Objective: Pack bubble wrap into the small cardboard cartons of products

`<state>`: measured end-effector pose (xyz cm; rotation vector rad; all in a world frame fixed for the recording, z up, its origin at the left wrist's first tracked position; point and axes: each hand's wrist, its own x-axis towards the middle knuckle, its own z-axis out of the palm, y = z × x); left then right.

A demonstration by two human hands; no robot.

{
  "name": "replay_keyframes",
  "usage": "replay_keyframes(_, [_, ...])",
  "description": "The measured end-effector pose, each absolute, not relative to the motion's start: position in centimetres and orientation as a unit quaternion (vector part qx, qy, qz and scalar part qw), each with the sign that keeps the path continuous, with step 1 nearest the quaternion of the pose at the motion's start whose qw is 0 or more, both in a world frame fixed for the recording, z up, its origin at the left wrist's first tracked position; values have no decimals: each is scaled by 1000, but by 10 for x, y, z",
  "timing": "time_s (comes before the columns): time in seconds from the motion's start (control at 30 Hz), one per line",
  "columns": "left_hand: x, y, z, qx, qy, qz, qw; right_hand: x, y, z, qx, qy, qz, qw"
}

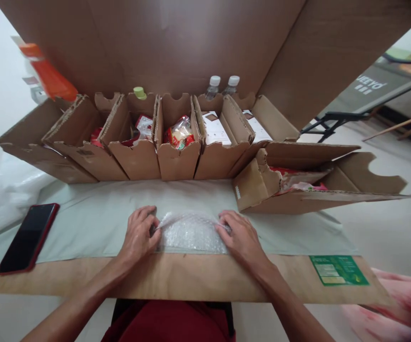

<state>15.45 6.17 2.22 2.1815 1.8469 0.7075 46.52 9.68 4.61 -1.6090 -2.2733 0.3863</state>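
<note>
A bundle of clear bubble wrap (191, 233) lies on the pale green sheet (94, 223) near the front edge of the cardboard work surface (198, 280). My left hand (140, 233) grips its left end with the fingers curled over it. My right hand (240, 236) presses on its right end, fingers bent onto the wrap. What the wrap encloses is hidden.
A row of open cardboard bins (176, 156) holds snack packets (179, 134) and white boxes (215, 129); two bottles (213, 86) stand behind. Another carton (298, 190) lies tipped at right. A red-cased phone (27, 237) rests at left, a green label (338, 270) at front right.
</note>
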Motion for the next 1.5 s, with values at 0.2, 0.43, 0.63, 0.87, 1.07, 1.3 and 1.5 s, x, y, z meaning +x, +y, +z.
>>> replay_keyframes(0.2, [179, 111, 63, 766, 580, 231, 150, 450, -1, 43, -619, -617, 364, 323])
replay_keyframes(0.43, [196, 99, 62, 828, 473, 242, 177, 422, -42, 27, -609, -471, 572, 283])
replay_keyframes(0.63, [184, -10, 64, 844, 393, 231, 281, 418, -29, 31, -534, -473, 639, 288])
replay_keyframes(0.87, [197, 10, 30, 767, 542, 256, 229, 423, -25, 31, -522, -685, 356, 363])
replay_keyframes(1.07, [196, 16, 21, 800, 533, 247, 121, 423, 7, 30, -399, -881, 97, 233])
replay_keyframes(1.3, [187, 1, 40, 829, 456, 298, 129, 412, 24, 30, -367, -881, 112, 278])
replay_keyframes(1.5, [194, 14, 29, 813, 472, 297, 167, 418, 26, 38, -412, -855, 109, 296])
